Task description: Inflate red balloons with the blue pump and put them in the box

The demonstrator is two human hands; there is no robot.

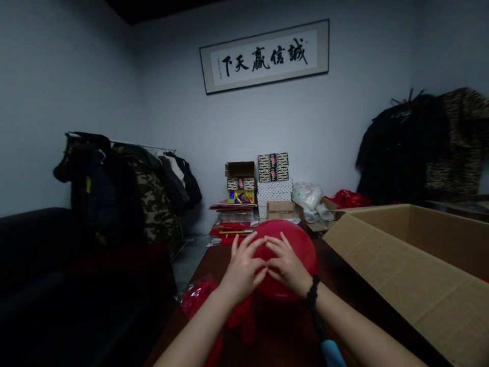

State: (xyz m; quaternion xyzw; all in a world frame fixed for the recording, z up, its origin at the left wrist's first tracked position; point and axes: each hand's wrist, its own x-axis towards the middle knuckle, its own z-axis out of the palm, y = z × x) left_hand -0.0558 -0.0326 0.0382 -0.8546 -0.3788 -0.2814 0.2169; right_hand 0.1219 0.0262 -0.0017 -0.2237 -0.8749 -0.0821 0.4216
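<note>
A round red balloon point(296, 244) is held up above the dark wooden table point(344, 290), straight ahead of me. My left hand point(242, 267) and my right hand point(287, 265) both press against its near side, fingers curled and meeting at the middle. A black bead bracelet point(312, 291) circles my right wrist. More red plastic or balloon pieces point(198, 300) lie on the table under my left forearm. A blue-tipped object point(330, 351) sits under my right forearm.
A large open cardboard box point(412, 265) stands to the right on the table. Stacked patterned boxes point(273, 176) and bags sit at the far end. Coats hang on a rack point(126, 183) at left and on another at right point(428, 148). A dark sofa point(34, 265) fills the left.
</note>
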